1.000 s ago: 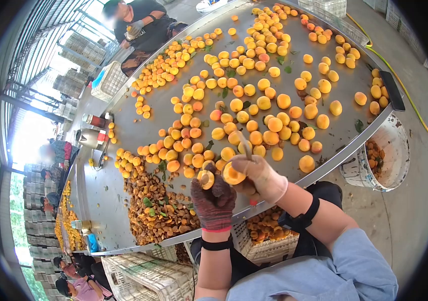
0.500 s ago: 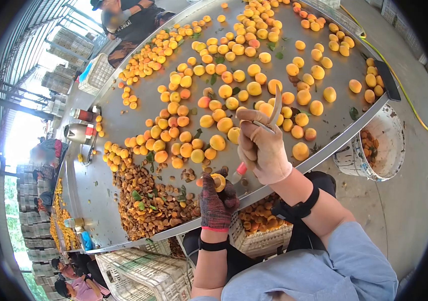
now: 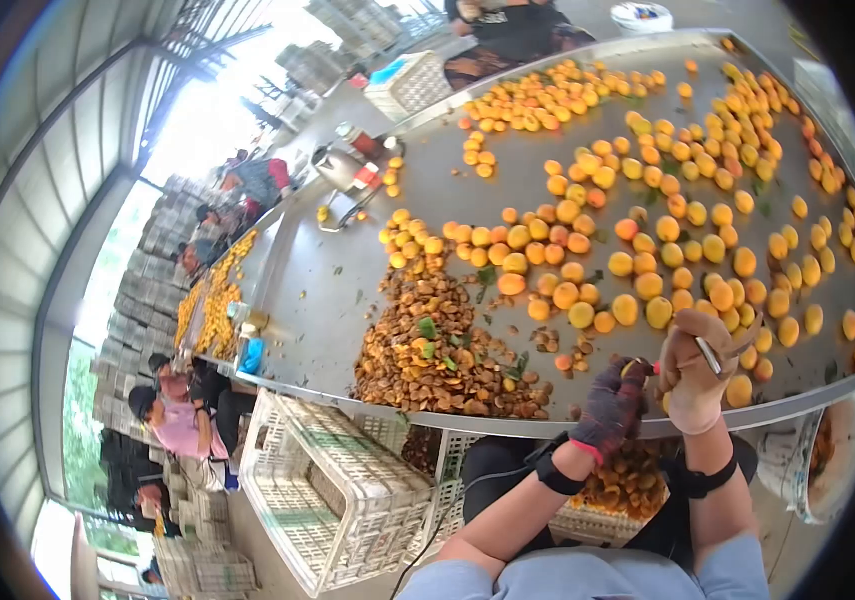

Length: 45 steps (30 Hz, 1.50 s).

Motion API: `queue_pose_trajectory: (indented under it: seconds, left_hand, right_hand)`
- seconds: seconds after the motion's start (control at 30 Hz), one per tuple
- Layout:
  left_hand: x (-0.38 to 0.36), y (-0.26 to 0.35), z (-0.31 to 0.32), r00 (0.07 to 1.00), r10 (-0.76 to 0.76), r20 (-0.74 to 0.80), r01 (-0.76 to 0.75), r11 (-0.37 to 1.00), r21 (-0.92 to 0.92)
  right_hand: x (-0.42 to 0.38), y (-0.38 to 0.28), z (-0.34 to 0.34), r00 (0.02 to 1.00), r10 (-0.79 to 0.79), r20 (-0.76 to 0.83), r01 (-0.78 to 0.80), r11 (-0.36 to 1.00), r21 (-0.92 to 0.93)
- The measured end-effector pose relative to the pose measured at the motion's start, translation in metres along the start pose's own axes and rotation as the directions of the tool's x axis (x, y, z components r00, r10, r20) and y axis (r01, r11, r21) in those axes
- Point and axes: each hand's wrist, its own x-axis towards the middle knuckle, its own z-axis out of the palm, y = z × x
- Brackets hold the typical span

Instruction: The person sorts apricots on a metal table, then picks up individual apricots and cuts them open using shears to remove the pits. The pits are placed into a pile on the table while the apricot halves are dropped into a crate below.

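My left hand (image 3: 611,402), in a dark red-and-grey glove, is closed around an apricot (image 3: 635,369), of which only a little yellow shows between the fingers. Close against it, my right hand (image 3: 695,385) wears a pale, stained glove and grips a small knife (image 3: 709,356). A piece of its metal shows by the fingers, and a red part shows on the side toward my left hand; the rest is hidden. Both hands are over the near edge of the metal table (image 3: 327,330). Whole apricots (image 3: 658,312) lie just beyond them.
A heap of pitted, browning apricot halves (image 3: 437,350) lies to the left. Below the table stand a white plastic crate (image 3: 347,500) and a crate of cut apricots (image 3: 622,480). A bucket (image 3: 792,465) stands at right. Other people sit at left and across the table.
My view has swung left, so the table appears farther right. My right hand has come down beside my left, where the cut apricot showed more plainly before.
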Motion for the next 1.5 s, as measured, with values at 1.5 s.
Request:
queue_pose_trajectory:
  seconds: [1.5]
  left_hand:
    - [0.110,0.018,-0.145,0.832,0.508,-0.223,-0.122,0.559,0.820]
  right_hand:
    - [0.027,-0.007,-0.013,0.952,0.238,-0.193,-0.299,0.586,-0.753]
